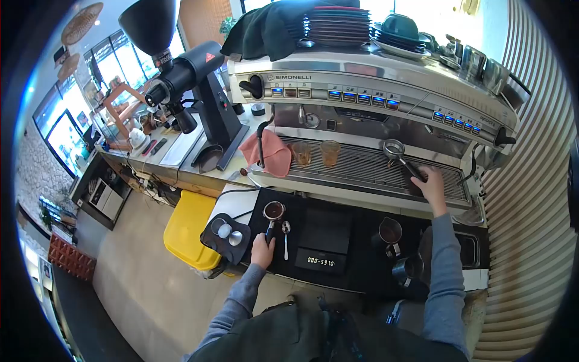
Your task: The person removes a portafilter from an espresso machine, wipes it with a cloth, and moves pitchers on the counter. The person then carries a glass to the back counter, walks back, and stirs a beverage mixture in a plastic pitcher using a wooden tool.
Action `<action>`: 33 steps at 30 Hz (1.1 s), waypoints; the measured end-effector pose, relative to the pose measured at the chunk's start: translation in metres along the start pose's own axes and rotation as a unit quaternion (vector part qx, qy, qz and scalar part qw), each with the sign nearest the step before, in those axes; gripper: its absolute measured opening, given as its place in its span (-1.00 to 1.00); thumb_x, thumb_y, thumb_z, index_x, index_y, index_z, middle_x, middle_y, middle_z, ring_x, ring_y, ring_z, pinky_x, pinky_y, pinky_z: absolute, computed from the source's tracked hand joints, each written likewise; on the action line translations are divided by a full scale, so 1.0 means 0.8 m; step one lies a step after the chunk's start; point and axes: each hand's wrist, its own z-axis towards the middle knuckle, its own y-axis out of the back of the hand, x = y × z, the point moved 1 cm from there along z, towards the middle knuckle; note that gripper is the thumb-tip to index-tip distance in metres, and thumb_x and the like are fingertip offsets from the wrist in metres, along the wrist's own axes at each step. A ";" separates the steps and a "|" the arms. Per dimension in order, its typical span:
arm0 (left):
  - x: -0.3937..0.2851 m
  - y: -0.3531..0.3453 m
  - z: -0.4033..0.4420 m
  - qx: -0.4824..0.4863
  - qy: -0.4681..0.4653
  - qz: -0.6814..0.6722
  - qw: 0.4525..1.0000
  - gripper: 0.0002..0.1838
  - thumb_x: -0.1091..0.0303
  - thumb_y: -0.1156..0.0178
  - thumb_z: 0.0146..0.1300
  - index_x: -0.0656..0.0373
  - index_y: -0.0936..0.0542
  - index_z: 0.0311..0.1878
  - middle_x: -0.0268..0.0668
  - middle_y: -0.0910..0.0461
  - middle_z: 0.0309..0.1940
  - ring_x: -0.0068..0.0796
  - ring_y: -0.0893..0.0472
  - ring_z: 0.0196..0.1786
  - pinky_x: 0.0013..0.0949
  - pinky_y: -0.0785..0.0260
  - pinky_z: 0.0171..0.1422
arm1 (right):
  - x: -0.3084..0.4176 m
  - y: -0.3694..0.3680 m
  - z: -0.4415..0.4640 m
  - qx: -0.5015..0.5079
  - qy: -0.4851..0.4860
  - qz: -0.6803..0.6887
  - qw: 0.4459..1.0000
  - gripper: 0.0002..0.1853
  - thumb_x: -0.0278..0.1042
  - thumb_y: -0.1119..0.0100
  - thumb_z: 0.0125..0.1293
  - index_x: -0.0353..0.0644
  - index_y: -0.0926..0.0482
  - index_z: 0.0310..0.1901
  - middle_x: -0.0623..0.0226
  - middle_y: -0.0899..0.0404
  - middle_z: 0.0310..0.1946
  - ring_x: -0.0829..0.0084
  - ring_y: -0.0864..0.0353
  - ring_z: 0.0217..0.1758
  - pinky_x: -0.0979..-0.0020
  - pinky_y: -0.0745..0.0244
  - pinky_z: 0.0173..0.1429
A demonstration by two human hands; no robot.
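My left hand [262, 250] is closed round the handle of a portafilter [274, 210], whose basket holds dark ground coffee. It rests over the black mat, with a spoon [286, 239] lying just to its right. At the right, my right hand [431, 186] grips the handle of a second portafilter [394, 148], which sits on the drip tray [362, 171] of the espresso machine [374, 90]. Two glasses [330, 153] stand on that tray to the left. A black scale [320, 260] with a lit display lies on the mat between my arms.
Metal milk pitchers [390, 229] stand on the mat at right. A tamping stand [224, 240] holds small metal tools at left. A pink cloth [266, 153] hangs by the steam wand. The grinder [208, 90] and a yellow bin [192, 232] are further left. Stacked plates top the machine.
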 end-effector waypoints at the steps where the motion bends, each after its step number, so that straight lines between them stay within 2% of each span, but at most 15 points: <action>1: -0.002 0.000 0.002 -0.001 0.001 -0.003 1.000 -0.71 0.22 -0.16 0.22 0.27 -0.40 -0.26 0.03 -0.42 -0.34 0.11 -0.45 -0.20 -0.02 -0.29 -0.14 | 0.023 0.011 -0.002 0.000 0.002 -0.002 1.000 -0.65 -0.22 -0.36 0.03 -0.24 -0.63 -0.18 0.17 -0.56 -0.34 0.19 -0.52 -0.22 0.29 -0.39 -0.11; 4: -0.016 0.012 0.004 -0.035 -0.044 0.026 0.998 -0.71 0.24 -0.21 0.15 0.22 -0.41 -0.19 -0.04 -0.41 -0.24 0.04 -0.44 -0.13 -0.07 -0.29 -0.11 | 0.100 0.049 -0.016 -0.108 -0.021 -0.122 0.986 -0.66 -0.30 -0.34 0.06 -0.22 -0.58 -0.12 0.19 -0.47 -0.18 0.14 -0.40 -0.01 0.24 -0.35 0.02; 6: -0.061 0.041 0.004 -0.092 -0.077 0.086 0.989 -0.65 0.27 -0.25 0.06 0.17 -0.42 -0.11 -0.14 -0.38 -0.14 -0.07 -0.41 -0.06 -0.12 -0.26 -0.04 | 0.142 0.065 -0.040 -0.121 0.004 -0.012 0.993 -0.76 -0.44 -0.27 0.11 -0.24 -0.55 -0.16 0.22 -0.45 -0.23 0.19 -0.44 -0.11 0.28 -0.36 -0.03; 9: -0.091 0.053 0.005 -0.071 -0.126 0.105 0.984 -0.62 0.29 -0.28 0.00 0.12 -0.43 -0.09 -0.18 -0.35 -0.11 -0.16 -0.39 -0.05 -0.14 -0.22 0.01 | 0.178 0.078 -0.091 -0.123 -0.025 0.065 0.990 -0.81 -0.56 -0.20 0.12 -0.25 -0.54 -0.19 0.23 -0.43 -0.27 0.23 -0.44 -0.21 0.35 -0.35 -0.08; 10: -0.095 0.052 0.006 -0.062 -0.150 0.086 0.983 -0.69 0.31 -0.27 0.00 0.09 -0.48 -0.16 -0.21 -0.37 -0.15 -0.17 -0.39 -0.08 -0.14 -0.20 0.02 | 0.188 0.081 -0.107 -0.135 -0.102 0.123 0.978 -0.85 -0.60 -0.14 0.14 -0.26 -0.54 -0.22 0.25 -0.41 -0.33 0.26 -0.42 -0.29 0.40 -0.34 -0.14; 14: -0.111 0.054 0.014 0.003 -0.254 0.025 0.967 -0.82 0.37 -0.27 0.01 0.08 -0.53 -0.29 -0.25 -0.38 -0.26 -0.19 -0.38 -0.11 -0.19 -0.20 -0.03 | 0.158 0.084 -0.177 -0.093 -0.147 -0.050 0.983 -0.95 -0.59 -0.08 0.14 -0.25 -0.52 -0.36 0.21 -0.43 -0.42 0.18 -0.43 -0.29 0.30 -0.35 -0.20; 19: -0.124 0.067 0.033 0.092 -0.325 -0.061 0.939 -0.83 0.38 -0.27 0.01 0.07 -0.54 -0.29 -0.26 -0.39 -0.26 -0.18 -0.39 -0.10 -0.17 -0.22 -0.03 | 0.167 0.072 -0.238 -0.031 -0.237 -0.219 0.946 -0.93 -0.50 -0.10 0.12 -0.14 -0.54 -0.34 0.15 -0.43 -0.35 0.12 -0.45 -0.16 0.18 -0.41 -0.14; 22: -0.130 0.066 0.039 0.181 -0.366 -0.112 0.906 -0.85 0.39 -0.27 0.02 0.09 -0.55 -0.30 -0.27 -0.43 -0.30 -0.19 -0.41 -0.15 -0.17 -0.25 -0.04 | 0.158 0.070 -0.300 -0.016 -0.479 -0.303 0.823 -0.89 -0.39 -0.01 0.22 -0.17 -0.52 -0.29 0.13 -0.45 -0.23 0.02 -0.43 -0.12 0.15 -0.44 -0.10; 26: -0.162 0.044 0.034 0.268 -0.400 -0.207 0.852 -0.89 0.43 -0.23 0.04 0.11 -0.56 -0.32 -0.27 -0.45 -0.36 -0.18 -0.43 -0.23 -0.21 -0.29 -0.12 | 0.107 0.006 -0.395 -0.065 -0.390 -0.281 0.874 -0.78 -0.28 0.07 0.36 -0.20 -0.50 -0.34 0.16 -0.52 -0.34 0.16 -0.51 -0.31 0.22 -0.48 -0.23; 27: -0.179 0.038 0.031 0.274 -0.432 -0.220 0.831 -0.89 0.45 -0.20 0.08 0.11 -0.58 -0.28 -0.25 -0.47 -0.33 -0.20 -0.44 -0.23 -0.24 -0.30 -0.11 | 0.105 -0.002 -0.401 -0.126 -0.510 0.000 0.851 -0.74 -0.24 0.10 0.41 -0.19 -0.49 -0.34 0.25 -0.51 -0.38 0.31 -0.50 -0.37 0.32 -0.48 -0.26; 28: -0.195 0.022 0.027 0.324 -0.424 -0.266 0.803 -0.84 0.43 -0.18 0.14 0.10 -0.59 -0.18 -0.28 -0.48 -0.30 -0.26 -0.45 -0.22 -0.28 -0.30 -0.10 | 0.106 -0.008 -0.403 -0.178 -0.576 0.282 0.746 -0.70 -0.19 0.13 0.46 -0.18 -0.48 -0.35 0.34 -0.49 -0.41 0.47 -0.48 -0.42 0.42 -0.48 -0.29; 29: -0.209 0.001 0.020 0.372 -0.413 -0.311 0.771 -0.79 0.40 -0.17 0.20 0.09 -0.59 -0.08 -0.30 -0.49 -0.27 -0.32 -0.45 -0.21 -0.32 -0.30 -0.09 | 0.110 -0.008 -0.404 -0.185 -0.576 0.279 0.746 -0.70 -0.19 0.13 0.46 -0.18 -0.48 -0.35 0.34 -0.49 -0.41 0.47 -0.48 -0.42 0.42 -0.48 -0.29; 31: -0.237 -0.053 -0.004 0.561 -0.265 -0.413 0.667 -0.55 0.33 -0.13 0.29 0.01 -0.38 0.26 -0.36 -0.48 -0.21 -0.48 -0.43 -0.20 -0.39 -0.29 -0.06 | 0.117 -0.007 -0.401 -0.235 -0.493 0.394 0.740 -0.69 -0.14 0.15 0.48 -0.13 -0.46 -0.35 0.47 -0.44 -0.46 0.67 -0.40 -0.47 0.56 -0.43 -0.32; 32: -0.253 -0.075 -0.015 0.561 -0.272 -0.414 0.663 -0.55 0.33 -0.13 0.29 0.01 -0.38 0.26 -0.36 -0.48 -0.21 -0.48 -0.43 -0.20 -0.39 -0.29 -0.06 | 0.123 -0.002 -0.395 -0.253 -0.521 0.387 0.718 -0.69 -0.16 0.13 0.47 -0.14 -0.44 -0.38 0.45 -0.43 -0.50 0.63 -0.41 -0.48 0.55 -0.41 -0.35; 33: -0.269 -0.097 -0.028 0.625 -0.187 -0.429 0.625 -0.46 0.28 -0.11 0.32 -0.04 -0.23 0.34 -0.37 -0.44 -0.15 -0.52 -0.41 -0.20 -0.40 -0.29 -0.05 | 0.125 0.009 -0.389 -0.258 -0.517 0.384 0.720 -0.69 -0.16 0.13 0.47 -0.14 -0.44 -0.38 0.45 -0.43 -0.50 0.63 -0.41 -0.48 0.55 -0.41 -0.35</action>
